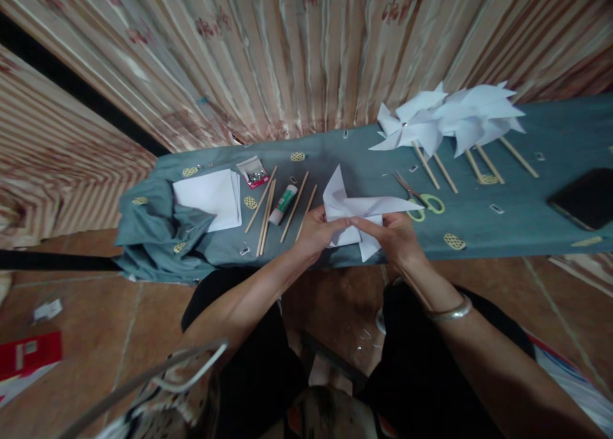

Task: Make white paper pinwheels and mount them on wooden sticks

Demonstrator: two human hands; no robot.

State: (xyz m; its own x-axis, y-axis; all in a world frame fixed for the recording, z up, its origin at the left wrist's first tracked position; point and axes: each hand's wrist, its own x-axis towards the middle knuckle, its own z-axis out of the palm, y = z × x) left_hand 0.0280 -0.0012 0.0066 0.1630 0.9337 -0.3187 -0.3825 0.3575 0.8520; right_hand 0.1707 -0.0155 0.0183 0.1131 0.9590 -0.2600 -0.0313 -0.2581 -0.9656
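Observation:
A white paper pinwheel (353,206) with folded, pointed blades is held between my two hands above the near edge of the cloth-covered table. My left hand (317,231) grips its left side, thumb pressed toward the middle. From the right, my right hand (396,234) pinches it, and the two thumb tips nearly meet at its centre. My fingers behind the paper are mostly hidden. Just beyond my right hand lie scissors (433,202) with yellow-green handles. Left of my left hand are wooden sticks (294,207) and a glue stick (283,204).
A stack of white paper (208,196) lies at the left, beside a small packet of metal pins (253,172). Several finished pinwheels (450,119) on sticks lie at the back right. A dark phone (587,199) rests at the far right. Curtains (297,62) hang behind the table.

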